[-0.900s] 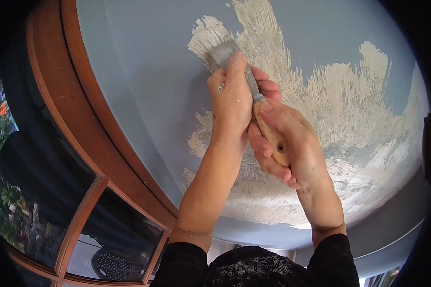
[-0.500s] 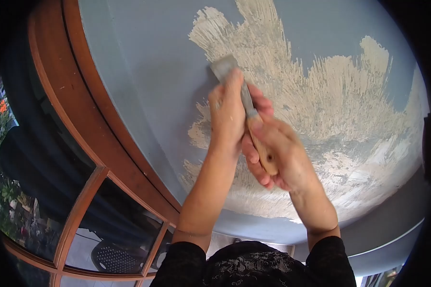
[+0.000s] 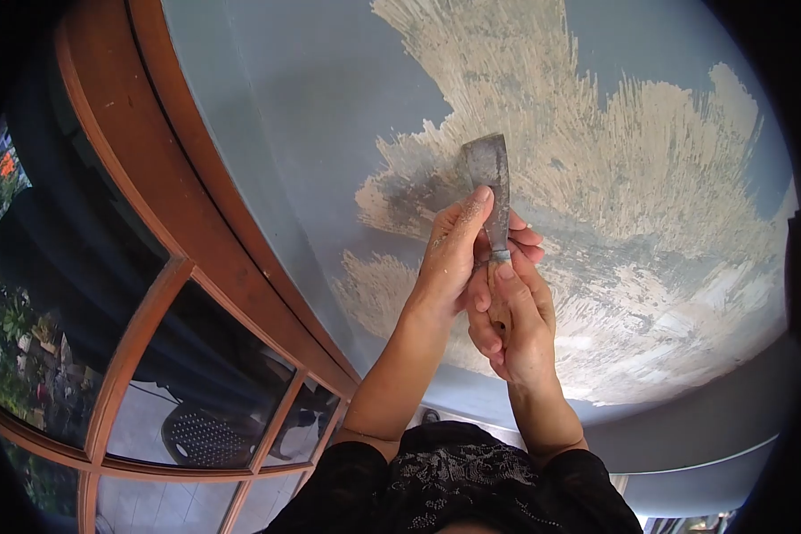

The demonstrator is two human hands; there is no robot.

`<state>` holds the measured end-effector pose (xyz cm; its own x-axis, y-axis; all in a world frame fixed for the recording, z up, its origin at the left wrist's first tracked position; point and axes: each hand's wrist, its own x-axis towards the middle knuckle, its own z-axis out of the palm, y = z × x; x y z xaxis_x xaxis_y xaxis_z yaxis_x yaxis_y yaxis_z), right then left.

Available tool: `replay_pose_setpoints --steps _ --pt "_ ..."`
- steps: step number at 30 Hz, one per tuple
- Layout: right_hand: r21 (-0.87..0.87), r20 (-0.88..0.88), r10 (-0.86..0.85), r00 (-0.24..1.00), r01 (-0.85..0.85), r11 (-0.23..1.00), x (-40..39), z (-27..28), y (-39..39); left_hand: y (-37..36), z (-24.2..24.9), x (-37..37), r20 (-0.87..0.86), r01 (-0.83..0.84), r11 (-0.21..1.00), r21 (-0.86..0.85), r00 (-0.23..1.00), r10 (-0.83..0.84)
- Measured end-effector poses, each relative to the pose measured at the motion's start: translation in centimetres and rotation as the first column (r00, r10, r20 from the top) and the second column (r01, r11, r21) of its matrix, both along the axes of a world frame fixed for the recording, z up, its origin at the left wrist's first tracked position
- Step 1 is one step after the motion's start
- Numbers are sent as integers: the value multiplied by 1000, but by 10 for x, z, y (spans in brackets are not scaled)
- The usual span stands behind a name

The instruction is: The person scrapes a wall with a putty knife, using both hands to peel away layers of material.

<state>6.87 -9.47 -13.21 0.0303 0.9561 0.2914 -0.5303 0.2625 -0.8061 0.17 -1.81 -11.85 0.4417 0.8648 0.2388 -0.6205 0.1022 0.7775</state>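
Both of my hands are on one metal scraper (image 3: 489, 169) with a wooden handle. My left hand (image 3: 454, 249) grips the blade's lower part, its thumb pressed on the metal and pale crumbs on the skin. Fingers of my right hand (image 3: 521, 320) are wrapped round the wooden handle, which shows only in part. The blade's wide edge points up, in front of the wall (image 3: 329, 116); whether it touches is unclear. On the blue-grey wall spreads a rough, streaky cream patch (image 3: 641, 169) with grey scraped areas.
Along the left runs a wooden frame (image 3: 187, 178) with glass panes. Through the glass show dark curtains, plants and a perforated chair (image 3: 205, 436). A grey curved ledge (image 3: 703, 436) lies at the lower right.
Both hands and the scraper have moved right and slightly down in view. The blade has turned from leaning left to nearly upright. The camera view has shifted a little.
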Motion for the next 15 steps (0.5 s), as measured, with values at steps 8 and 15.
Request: replay_pose_setpoints --steps 8,15 --pt "100 155 -94 984 79 992 -8 14 13 4 23 -4 11 -81 995 58 997 80" --pt "143 202 -182 962 155 978 -15 9 15 4 22 -5 -11 -42 999 -12 999 42"
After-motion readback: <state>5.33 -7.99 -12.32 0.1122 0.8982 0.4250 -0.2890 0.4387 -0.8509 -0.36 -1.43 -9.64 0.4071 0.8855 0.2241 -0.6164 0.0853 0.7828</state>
